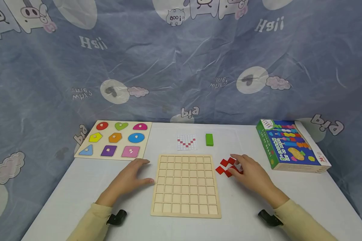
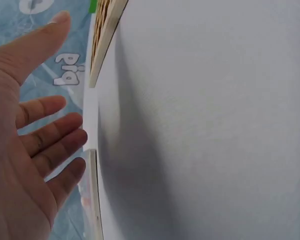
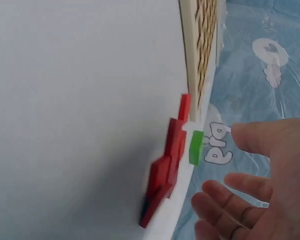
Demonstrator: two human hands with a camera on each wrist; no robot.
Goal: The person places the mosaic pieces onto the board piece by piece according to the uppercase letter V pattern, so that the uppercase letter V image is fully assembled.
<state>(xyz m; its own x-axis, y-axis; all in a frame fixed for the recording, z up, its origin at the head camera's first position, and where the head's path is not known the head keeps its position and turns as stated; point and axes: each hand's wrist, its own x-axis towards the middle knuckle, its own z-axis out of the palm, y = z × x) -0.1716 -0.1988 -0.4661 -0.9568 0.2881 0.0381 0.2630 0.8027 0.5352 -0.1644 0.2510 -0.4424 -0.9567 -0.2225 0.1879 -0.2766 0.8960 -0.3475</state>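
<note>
A wooden grid board (image 1: 185, 189) with bare square cells lies flat on the white table. Beside its left edge hovers my left hand (image 1: 128, 180), fingers extended and thumb apart, holding nothing; the left wrist view shows the open palm (image 2: 15, 145). Just right of the board lies a loose group of red square tiles (image 1: 224, 162), some overlapping. My right hand (image 1: 253, 174) reaches over these tiles, thumb and fingers spread and partly covering them. In the right wrist view, a gap separates the fingers (image 3: 230, 200) from the red tiles (image 3: 162, 172).
Behind the board lie a small grid card (image 1: 187, 142) with a red V pattern and a green block (image 1: 209, 140). A shape puzzle board (image 1: 105, 143) sits back left, a colourful box (image 1: 292, 144) back right. A blue printed cloth (image 1: 175, 67) hangs behind the table.
</note>
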